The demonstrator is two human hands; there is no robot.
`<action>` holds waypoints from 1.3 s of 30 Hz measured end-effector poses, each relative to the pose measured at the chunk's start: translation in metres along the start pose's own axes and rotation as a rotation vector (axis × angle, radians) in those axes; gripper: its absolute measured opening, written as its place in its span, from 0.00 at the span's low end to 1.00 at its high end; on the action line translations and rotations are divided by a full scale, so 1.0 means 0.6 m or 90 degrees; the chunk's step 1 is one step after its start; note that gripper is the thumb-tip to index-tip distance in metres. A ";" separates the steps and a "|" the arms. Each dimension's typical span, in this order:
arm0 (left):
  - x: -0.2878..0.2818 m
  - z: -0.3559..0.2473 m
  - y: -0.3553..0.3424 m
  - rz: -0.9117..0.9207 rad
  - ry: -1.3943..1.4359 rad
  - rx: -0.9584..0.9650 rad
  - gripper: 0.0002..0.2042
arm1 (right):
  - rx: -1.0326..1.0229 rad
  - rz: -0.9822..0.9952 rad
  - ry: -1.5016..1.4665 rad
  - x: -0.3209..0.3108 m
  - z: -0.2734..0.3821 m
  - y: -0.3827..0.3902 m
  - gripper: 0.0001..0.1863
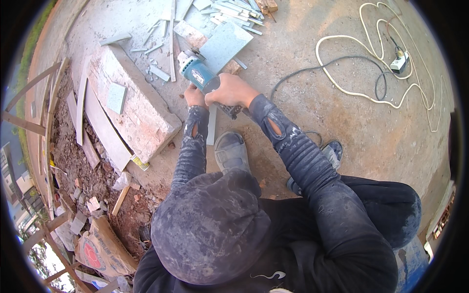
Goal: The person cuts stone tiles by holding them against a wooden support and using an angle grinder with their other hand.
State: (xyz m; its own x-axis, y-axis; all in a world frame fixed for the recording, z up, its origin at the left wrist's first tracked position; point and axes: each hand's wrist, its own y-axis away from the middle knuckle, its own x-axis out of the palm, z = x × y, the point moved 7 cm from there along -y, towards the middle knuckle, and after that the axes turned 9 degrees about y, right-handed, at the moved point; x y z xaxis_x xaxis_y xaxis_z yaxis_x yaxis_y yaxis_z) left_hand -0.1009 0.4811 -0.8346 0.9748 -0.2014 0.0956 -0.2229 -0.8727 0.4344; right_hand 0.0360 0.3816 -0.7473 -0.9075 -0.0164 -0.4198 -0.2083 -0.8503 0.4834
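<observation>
A teal power tool (pixel 201 72), with a silver front end and a dark rear part, is held in the upper middle of the head view. My right hand (pixel 230 91) wraps round its rear body. My left hand (pixel 194 96) is closed on it from the left, partly hidden behind the tool. Just beyond it lie a pale green tile (pixel 225 45) and many cut strips (pixel 242 14). Below my hands a long pale strip (pixel 211 124) lies beside a sandaled foot (pixel 229 149).
At left is a concrete block (pixel 137 112) with a small tile (pixel 116 97), long boards (pixel 80 102), rubble (pixel 68 141), wooden rails (pixel 24 124) and a paper sack (pixel 102 249). At right, looped cream cord (pixel 351 93) and a dark cable (pixel 303 71) lie by a socket block (pixel 399 63).
</observation>
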 end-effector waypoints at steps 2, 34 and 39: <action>0.002 -0.003 0.002 -0.004 -0.014 0.003 0.11 | 0.000 -0.001 -0.006 -0.001 0.001 0.002 0.25; -0.011 0.015 -0.013 0.101 0.093 -0.063 0.14 | -0.068 -0.122 -0.070 -0.069 0.051 0.026 0.30; 0.030 -0.010 0.007 0.062 0.049 -0.139 0.19 | -0.062 -0.118 -0.212 -0.149 0.030 0.042 0.27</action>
State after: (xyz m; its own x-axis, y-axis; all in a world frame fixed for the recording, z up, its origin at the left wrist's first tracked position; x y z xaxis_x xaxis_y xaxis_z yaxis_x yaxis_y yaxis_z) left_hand -0.0843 0.4763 -0.8258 0.9481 -0.2377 0.2112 -0.3177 -0.7325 0.6021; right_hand 0.1054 0.3714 -0.6838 -0.9300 0.2995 -0.2130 -0.3580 -0.8694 0.3406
